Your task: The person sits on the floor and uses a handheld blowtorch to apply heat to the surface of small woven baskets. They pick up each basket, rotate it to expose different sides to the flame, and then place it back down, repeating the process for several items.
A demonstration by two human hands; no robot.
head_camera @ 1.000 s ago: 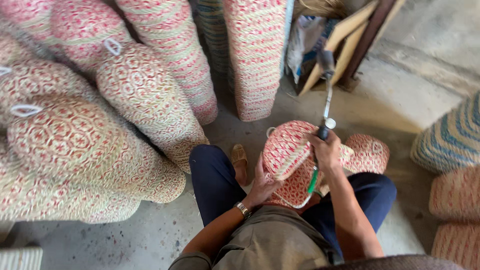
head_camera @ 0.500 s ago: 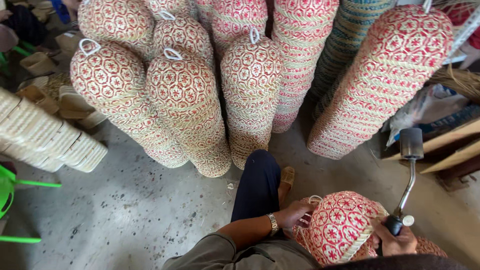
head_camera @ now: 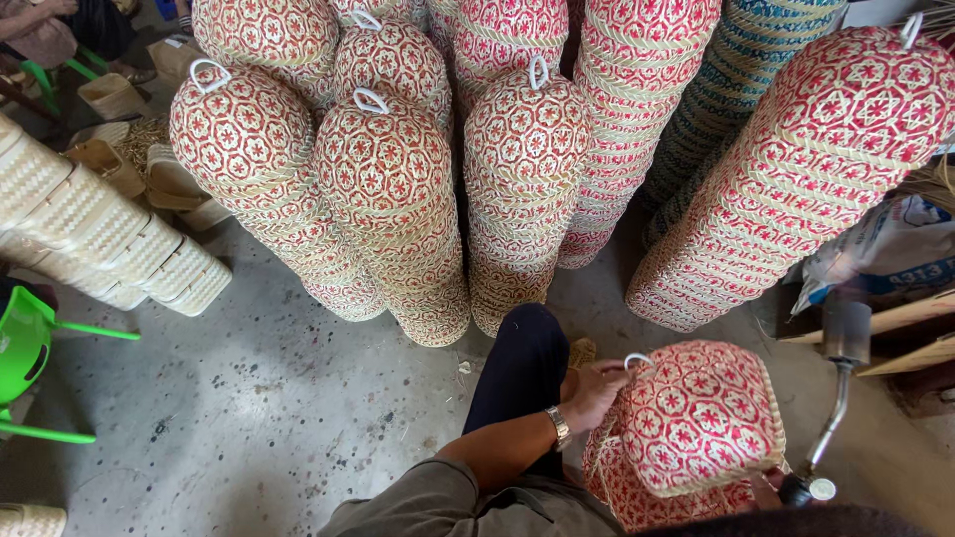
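Now I see both hands at a red woven basket on the lap.

My left hand (head_camera: 594,394), arm bent, grips the red-patterned basket (head_camera: 696,418) at its white loop; my right hand (head_camera: 771,489), mostly hidden, closes around the torch handle (head_camera: 831,423).

The woven basket (head_camera: 701,418) under the left hand (head_camera: 594,393) looks like matt straw, ribbed and rough, with a smooth white plastic loop (head_camera: 637,359). The torch (head_camera: 834,398) has a dull metal neck. The floor (head_camera: 249,398) is rough, speckled concrete; the chair (head_camera: 25,348) is glossy green plastic.
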